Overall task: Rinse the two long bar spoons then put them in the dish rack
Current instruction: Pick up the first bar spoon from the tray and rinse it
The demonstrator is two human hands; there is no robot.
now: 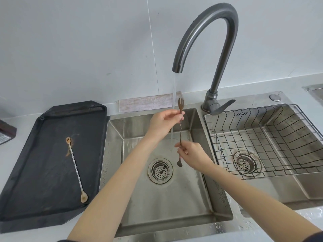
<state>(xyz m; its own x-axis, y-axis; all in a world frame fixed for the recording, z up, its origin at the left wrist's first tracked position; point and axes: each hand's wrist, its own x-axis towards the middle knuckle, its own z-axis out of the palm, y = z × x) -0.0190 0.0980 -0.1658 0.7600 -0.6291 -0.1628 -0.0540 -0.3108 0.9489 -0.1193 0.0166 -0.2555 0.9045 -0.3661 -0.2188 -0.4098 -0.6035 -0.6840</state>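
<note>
A: Where is the first bar spoon [180, 131]?

B: Held nearly upright over the left sink basin [174, 203], fork end up, bowl end down near the drain [160, 170]. Water from the faucet [206, 37] runs just beside its twisted shaft.

A: Hands?

B: Left hand [164, 122] pinches the shaft just below the fork tines. Right hand [191, 155] is closed on the lower shaft, above the bowl.

A: The second bar spoon [75, 168]?

B: Lies untouched on the black tray [26, 198] on the counter, left of the sink, fork end toward the wall. Brownish smears beside its upper part.

A: And the dish rack [262, 142]?

B: Wire rack sits in the right basin. No spoon in it. A folded cloth [148, 103] lies against the wall behind the left basin.
</note>
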